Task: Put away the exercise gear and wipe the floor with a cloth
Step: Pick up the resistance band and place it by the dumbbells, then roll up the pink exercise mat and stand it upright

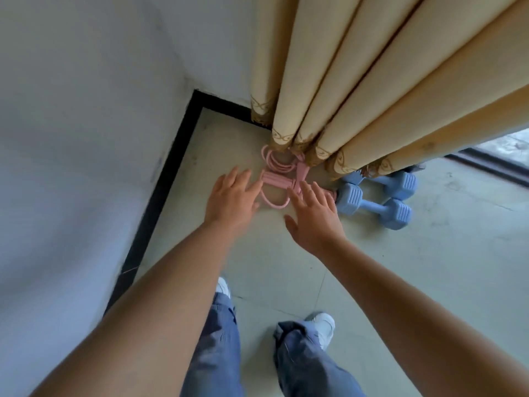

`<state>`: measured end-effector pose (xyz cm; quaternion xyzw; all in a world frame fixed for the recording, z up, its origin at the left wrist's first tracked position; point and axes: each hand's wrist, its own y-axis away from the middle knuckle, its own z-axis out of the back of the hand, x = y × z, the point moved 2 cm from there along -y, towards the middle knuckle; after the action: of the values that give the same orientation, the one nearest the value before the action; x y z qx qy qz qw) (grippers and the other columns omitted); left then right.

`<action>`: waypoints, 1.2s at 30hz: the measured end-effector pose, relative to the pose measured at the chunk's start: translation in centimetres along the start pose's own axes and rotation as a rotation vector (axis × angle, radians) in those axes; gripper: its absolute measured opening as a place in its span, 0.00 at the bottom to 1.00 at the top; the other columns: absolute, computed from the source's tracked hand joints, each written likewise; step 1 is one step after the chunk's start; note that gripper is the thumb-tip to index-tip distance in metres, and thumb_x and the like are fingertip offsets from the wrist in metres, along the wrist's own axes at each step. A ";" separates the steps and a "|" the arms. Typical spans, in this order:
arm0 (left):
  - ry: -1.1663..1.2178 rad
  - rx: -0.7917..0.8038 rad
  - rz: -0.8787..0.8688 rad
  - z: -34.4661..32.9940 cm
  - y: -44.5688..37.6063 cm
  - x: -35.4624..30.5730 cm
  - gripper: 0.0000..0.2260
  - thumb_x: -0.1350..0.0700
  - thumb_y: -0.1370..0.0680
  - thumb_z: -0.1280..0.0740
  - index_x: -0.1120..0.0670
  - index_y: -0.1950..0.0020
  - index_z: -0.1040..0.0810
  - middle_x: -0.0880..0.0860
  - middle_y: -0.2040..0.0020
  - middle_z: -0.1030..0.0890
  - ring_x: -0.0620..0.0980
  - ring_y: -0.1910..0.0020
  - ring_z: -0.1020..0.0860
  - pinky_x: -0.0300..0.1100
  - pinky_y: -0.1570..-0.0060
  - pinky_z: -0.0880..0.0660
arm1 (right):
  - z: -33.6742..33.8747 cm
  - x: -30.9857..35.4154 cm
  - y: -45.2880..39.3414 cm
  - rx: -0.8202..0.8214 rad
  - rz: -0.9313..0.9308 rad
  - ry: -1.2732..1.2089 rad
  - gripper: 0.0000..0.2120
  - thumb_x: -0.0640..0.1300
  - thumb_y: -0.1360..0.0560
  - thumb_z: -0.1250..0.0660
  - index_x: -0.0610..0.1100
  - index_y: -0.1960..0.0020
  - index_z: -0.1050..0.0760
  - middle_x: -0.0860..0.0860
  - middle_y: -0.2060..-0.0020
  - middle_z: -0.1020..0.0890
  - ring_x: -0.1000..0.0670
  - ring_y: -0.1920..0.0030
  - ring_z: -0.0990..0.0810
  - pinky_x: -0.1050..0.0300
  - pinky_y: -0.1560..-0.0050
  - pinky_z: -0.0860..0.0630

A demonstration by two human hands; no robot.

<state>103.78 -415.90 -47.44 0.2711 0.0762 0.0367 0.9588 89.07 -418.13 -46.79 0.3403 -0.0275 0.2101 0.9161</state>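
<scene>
Both hands' grip slack, fingers spread, holding nothing: left hand [232,196], right hand [313,219] over pink resistance band [276,181].

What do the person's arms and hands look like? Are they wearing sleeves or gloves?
No sleeves or gloves show. Both arms are bare from the bottom of the picture up to the wrists. The left hand and right hand are bare too, with no rings, watch or bracelets that I can see. Lower down, the person wears blue jeans and white shoes.

Both hands, left [230,200] and right [313,217], outstretched; fingers spread, palms down
</scene>
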 end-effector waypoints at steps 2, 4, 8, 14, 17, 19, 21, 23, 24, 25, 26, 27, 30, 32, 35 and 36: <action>0.024 -0.022 0.056 3.8 3.5 1.0 0.24 0.50 0.19 0.44 0.50 0.23 0.43 0.54 0.23 0.44 0.55 0.23 0.47 0.47 0.25 0.48 | 3.9 2.6 2.5 -0.010 0.053 -0.006 0.29 0.52 0.20 0.45 0.47 0.23 0.50 0.47 0.23 0.51 0.45 0.23 0.55 0.46 0.24 0.55; 0.064 -0.052 0.119 7.1 7.1 1.9 0.24 0.49 0.19 0.43 0.51 0.24 0.42 0.55 0.23 0.42 0.55 0.23 0.46 0.47 0.25 0.47 | 7.2 4.7 4.4 -0.021 0.102 -0.003 0.29 0.52 0.21 0.44 0.46 0.24 0.49 0.47 0.23 0.49 0.45 0.23 0.54 0.46 0.24 0.54; 0.215 -0.098 0.315 11.1 13.7 2.1 0.24 0.50 0.19 0.43 0.55 0.24 0.42 0.57 0.23 0.44 0.56 0.23 0.49 0.47 0.25 0.49 | 11.4 7.9 7.4 0.005 0.214 0.026 0.29 0.51 0.21 0.44 0.45 0.24 0.48 0.46 0.23 0.48 0.45 0.23 0.52 0.47 0.24 0.53; 0.422 -0.043 0.628 10.1 22.4 -2.2 0.26 0.49 0.18 0.45 0.54 0.23 0.47 0.55 0.22 0.46 0.54 0.22 0.50 0.46 0.24 0.50 | 13.9 9.8 13.0 0.134 0.439 0.193 0.28 0.50 0.20 0.44 0.44 0.24 0.48 0.45 0.24 0.48 0.45 0.23 0.52 0.48 0.24 0.53; 0.539 -0.078 0.780 8.5 27.0 -4.5 0.26 0.48 0.19 0.44 0.54 0.23 0.47 0.54 0.22 0.46 0.53 0.22 0.50 0.45 0.24 0.51 | 12.6 10.9 16.0 0.206 0.572 0.351 0.27 0.50 0.20 0.46 0.43 0.24 0.48 0.44 0.24 0.48 0.44 0.24 0.51 0.49 0.24 0.51; 0.578 -0.103 0.869 7.0 30.5 -5.6 0.26 0.48 0.18 0.45 0.54 0.23 0.47 0.54 0.22 0.46 0.53 0.22 0.50 0.45 0.24 0.51 | 10.7 12.0 18.3 0.236 0.657 0.444 0.27 0.50 0.19 0.47 0.43 0.24 0.49 0.45 0.24 0.48 0.45 0.24 0.51 0.49 0.25 0.50; 0.629 -0.121 0.979 5.0 34.6 -6.7 0.26 0.48 0.18 0.45 0.55 0.23 0.47 0.54 0.22 0.45 0.53 0.22 0.50 0.44 0.24 0.51 | 8.1 13.4 21.4 0.261 0.762 0.526 0.26 0.50 0.19 0.48 0.44 0.24 0.49 0.45 0.24 0.49 0.46 0.23 0.52 0.50 0.25 0.51; 0.677 -0.139 1.089 2.7 39.0 -8.3 0.26 0.48 0.18 0.45 0.56 0.23 0.46 0.54 0.22 0.45 0.53 0.22 0.50 0.45 0.24 0.51 | 5.2 14.5 25.0 0.280 0.894 0.615 0.26 0.50 0.19 0.48 0.45 0.24 0.49 0.45 0.24 0.48 0.46 0.23 0.51 0.51 0.25 0.50; 0.703 -0.149 1.145 1.5 41.4 -9.4 0.26 0.48 0.18 0.45 0.56 0.23 0.46 0.54 0.22 0.45 0.53 0.22 0.50 0.45 0.24 0.51 | 3.6 14.9 27.1 0.286 0.960 0.655 0.26 0.50 0.19 0.48 0.45 0.24 0.49 0.46 0.24 0.47 0.46 0.23 0.50 0.51 0.25 0.49; 0.731 -0.161 1.202 0.1 43.9 -10.8 0.26 0.49 0.18 0.45 0.56 0.23 0.45 0.54 0.22 0.45 0.53 0.22 0.50 0.44 0.24 0.51 | 2.0 15.2 29.3 0.295 1.023 0.692 0.26 0.50 0.19 0.47 0.45 0.24 0.49 0.46 0.24 0.47 0.46 0.23 0.49 0.51 0.25 0.48; 0.762 -0.173 1.262 -1.5 46.6 -12.5 0.25 0.49 0.18 0.45 0.56 0.23 0.45 0.55 0.22 0.44 0.53 0.22 0.50 0.44 0.24 0.51 | 0.4 15.3 31.8 0.308 1.083 0.730 0.26 0.50 0.19 0.47 0.45 0.24 0.48 0.46 0.24 0.46 0.46 0.24 0.48 0.51 0.25 0.48; 0.794 -0.181 1.324 -3.1 49.3 -14.4 0.25 0.49 0.18 0.44 0.56 0.24 0.44 0.55 0.23 0.44 0.53 0.22 0.49 0.44 0.24 0.51 | -1.3 15.3 34.4 0.323 1.142 0.768 0.26 0.50 0.19 0.47 0.45 0.24 0.48 0.46 0.24 0.46 0.46 0.24 0.48 0.51 0.25 0.47; 0.900 -0.190 1.502 -8.3 57.3 -21.9 0.25 0.49 0.19 0.44 0.57 0.24 0.43 0.56 0.23 0.43 0.53 0.22 0.49 0.43 0.24 0.51 | -6.5 14.0 43.2 0.357 1.298 0.862 0.26 0.49 0.20 0.45 0.44 0.24 0.47 0.45 0.24 0.44 0.45 0.24 0.46 0.51 0.25 0.46; 0.978 -0.193 1.583 -11.6 62.1 -27.9 0.25 0.50 0.19 0.44 0.58 0.24 0.43 0.56 0.23 0.43 0.54 0.22 0.50 0.44 0.24 0.52 | -9.9 11.9 49.4 0.373 1.382 0.912 0.26 0.49 0.20 0.45 0.44 0.25 0.46 0.45 0.25 0.42 0.46 0.25 0.45 0.52 0.26 0.45; 1.092 -0.190 1.691 -16.1 68.4 -37.5 0.24 0.49 0.19 0.44 0.58 0.25 0.42 0.56 0.23 0.43 0.54 0.23 0.49 0.44 0.25 0.51 | -14.8 7.4 58.2 0.417 1.458 0.994 0.25 0.47 0.20 0.44 0.43 0.26 0.43 0.46 0.27 0.38 0.46 0.26 0.41 0.52 0.27 0.43; 1.123 -0.188 1.727 -17.4 70.2 -40.6 0.24 0.49 0.19 0.44 0.58 0.25 0.41 0.56 0.24 0.41 0.54 0.23 0.48 0.44 0.25 0.51 | -16.4 5.7 60.8 0.432 1.478 1.027 0.25 0.47 0.21 0.44 0.43 0.26 0.42 0.46 0.28 0.36 0.46 0.27 0.40 0.52 0.28 0.42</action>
<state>58.78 -351.78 -20.10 0.1012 0.2891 0.8391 0.4495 68.19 -364.23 -21.05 0.2648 0.2118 0.8668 0.3656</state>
